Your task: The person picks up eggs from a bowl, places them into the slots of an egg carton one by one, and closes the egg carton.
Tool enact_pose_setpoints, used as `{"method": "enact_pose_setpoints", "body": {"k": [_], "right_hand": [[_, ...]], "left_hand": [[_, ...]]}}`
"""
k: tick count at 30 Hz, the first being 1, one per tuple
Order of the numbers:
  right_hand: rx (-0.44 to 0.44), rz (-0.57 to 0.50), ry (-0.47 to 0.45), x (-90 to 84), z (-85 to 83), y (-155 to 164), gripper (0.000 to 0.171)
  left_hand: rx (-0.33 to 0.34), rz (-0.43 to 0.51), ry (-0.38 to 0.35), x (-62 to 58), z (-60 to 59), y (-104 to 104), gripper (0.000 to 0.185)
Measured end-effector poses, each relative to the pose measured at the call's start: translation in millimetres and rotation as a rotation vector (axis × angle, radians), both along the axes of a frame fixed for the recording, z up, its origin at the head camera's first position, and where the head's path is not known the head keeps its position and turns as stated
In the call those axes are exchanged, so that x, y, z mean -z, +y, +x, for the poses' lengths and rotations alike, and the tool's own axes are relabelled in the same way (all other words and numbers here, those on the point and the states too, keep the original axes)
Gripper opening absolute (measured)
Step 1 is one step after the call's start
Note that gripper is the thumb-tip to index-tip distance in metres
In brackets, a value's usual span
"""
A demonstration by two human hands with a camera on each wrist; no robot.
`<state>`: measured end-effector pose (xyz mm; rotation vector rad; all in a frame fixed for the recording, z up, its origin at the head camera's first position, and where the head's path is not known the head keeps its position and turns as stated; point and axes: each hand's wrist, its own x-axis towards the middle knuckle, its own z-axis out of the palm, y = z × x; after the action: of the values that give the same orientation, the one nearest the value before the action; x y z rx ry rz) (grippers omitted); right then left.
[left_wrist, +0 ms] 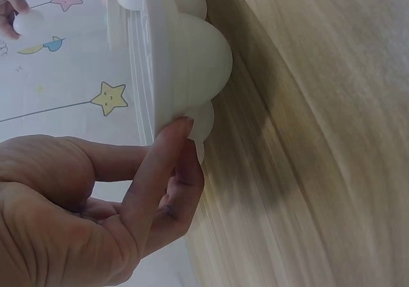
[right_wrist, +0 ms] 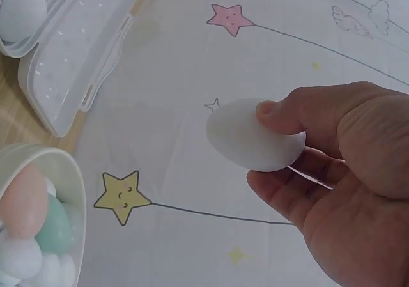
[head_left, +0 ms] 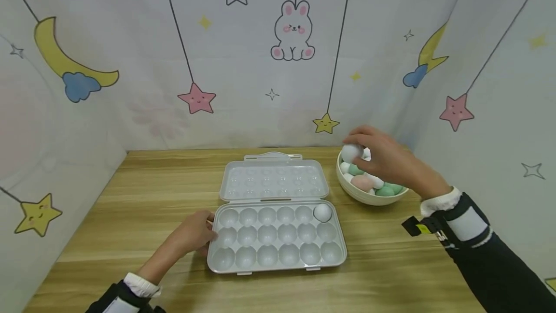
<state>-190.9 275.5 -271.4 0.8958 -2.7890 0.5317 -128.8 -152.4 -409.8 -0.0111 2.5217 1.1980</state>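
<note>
My right hand (head_left: 382, 158) pinches a white egg (head_left: 352, 153) between thumb and fingers, just above a cream bowl (head_left: 369, 199) heaped with white, green and pink eggs. In the right wrist view the held egg (right_wrist: 246, 133) lies on its side, clear of the bowl (right_wrist: 75, 191). My left hand (head_left: 193, 233) grips the left edge of a clear plastic egg tray (head_left: 278, 270), its thumb and fingers closed on the rim in the left wrist view. One white egg (head_left: 322, 212) sits in the back right cup of the tray; the other cups hold nothing.
The tray's hinged lid (head_left: 274, 180) lies folded back behind it. Both stand on a wooden table (head_left: 165, 182). A white cloth (head_left: 243, 62) printed with stars, moons and a rabbit hangs along the back and sides.
</note>
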Motion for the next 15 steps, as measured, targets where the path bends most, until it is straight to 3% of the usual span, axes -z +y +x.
{"method": "enact_pose_setpoints", "body": {"k": [15], "right_hand": [[-0.127, -0.005, -0.022, -0.3, 19.1, -34, 0.036]], "left_hand": [[0.005, -0.018, 0.015, 0.9, 0.7, 0, 0.036]]}}
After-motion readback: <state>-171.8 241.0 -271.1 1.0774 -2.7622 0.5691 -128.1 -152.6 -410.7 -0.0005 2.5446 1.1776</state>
